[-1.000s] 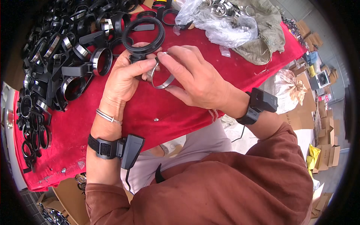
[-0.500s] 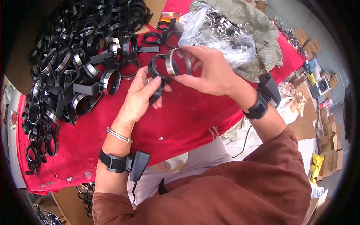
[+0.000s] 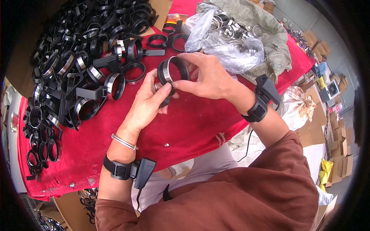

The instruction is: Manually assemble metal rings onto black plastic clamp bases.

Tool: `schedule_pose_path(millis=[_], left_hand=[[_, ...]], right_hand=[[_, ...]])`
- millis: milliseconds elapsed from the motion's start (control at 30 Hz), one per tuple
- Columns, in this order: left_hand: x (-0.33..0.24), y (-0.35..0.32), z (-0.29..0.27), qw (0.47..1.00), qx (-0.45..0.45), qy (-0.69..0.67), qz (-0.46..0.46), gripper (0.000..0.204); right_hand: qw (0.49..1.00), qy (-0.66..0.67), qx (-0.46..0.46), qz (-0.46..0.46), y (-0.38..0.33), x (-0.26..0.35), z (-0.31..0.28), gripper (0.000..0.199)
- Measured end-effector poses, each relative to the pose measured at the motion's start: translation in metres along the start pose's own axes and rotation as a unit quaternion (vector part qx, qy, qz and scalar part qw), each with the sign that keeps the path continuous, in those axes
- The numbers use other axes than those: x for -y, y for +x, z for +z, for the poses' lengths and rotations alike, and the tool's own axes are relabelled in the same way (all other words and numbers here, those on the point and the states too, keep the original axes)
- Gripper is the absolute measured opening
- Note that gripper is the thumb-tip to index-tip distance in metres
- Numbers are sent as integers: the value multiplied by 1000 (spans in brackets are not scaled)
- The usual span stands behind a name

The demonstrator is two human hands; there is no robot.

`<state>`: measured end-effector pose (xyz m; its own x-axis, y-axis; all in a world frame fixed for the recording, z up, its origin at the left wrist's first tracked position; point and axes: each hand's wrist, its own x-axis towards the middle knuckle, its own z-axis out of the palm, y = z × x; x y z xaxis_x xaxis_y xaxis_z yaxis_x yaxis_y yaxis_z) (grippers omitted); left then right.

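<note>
Over the near part of the red cloth, my left hand [image 3: 146, 100] grips a black plastic ring [image 3: 160, 72] by its handle, which is mostly hidden by the fingers. A silver metal ring [image 3: 166, 71] is up against that black ring, its band facing left. My right hand [image 3: 210, 77] pinches the metal ring from the right, thumb at the lower rim and index finger at the upper rim. Whether the metal ring sits inside the black one or only touches it, I cannot tell.
A big heap of black handled rings [image 3: 92, 46], several with silver bands, covers the left side of the red cloth [image 3: 185, 123]. At the back right, a clear plastic bag [image 3: 239, 59] of metal rings lies on a greenish woven sack [image 3: 275, 46]. Cardboard boxes [image 3: 339, 142] stand at the right.
My right hand has moved left and slightly down, bringing the metal ring from beside the black ring to up against it. Both hands keep their hold.
</note>
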<state>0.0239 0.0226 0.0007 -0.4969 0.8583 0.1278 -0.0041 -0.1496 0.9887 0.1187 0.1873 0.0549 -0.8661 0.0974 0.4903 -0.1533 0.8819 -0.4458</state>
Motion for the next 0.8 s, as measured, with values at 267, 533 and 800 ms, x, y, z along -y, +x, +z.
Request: schedule_pose_path(millis=[267,533,800], left_hand=[[0,-2,8,992,-80,91,36,24],[2,-2,9,995,-84,17,44,21],[2,5,1,860,-261,375,228,32]], right_hand=[[1000,16,-24,-8,-9,0,11,61],[846,344,-74,401,9,-6,52,68],[849,308,-58,426,50,-31,54,62]])
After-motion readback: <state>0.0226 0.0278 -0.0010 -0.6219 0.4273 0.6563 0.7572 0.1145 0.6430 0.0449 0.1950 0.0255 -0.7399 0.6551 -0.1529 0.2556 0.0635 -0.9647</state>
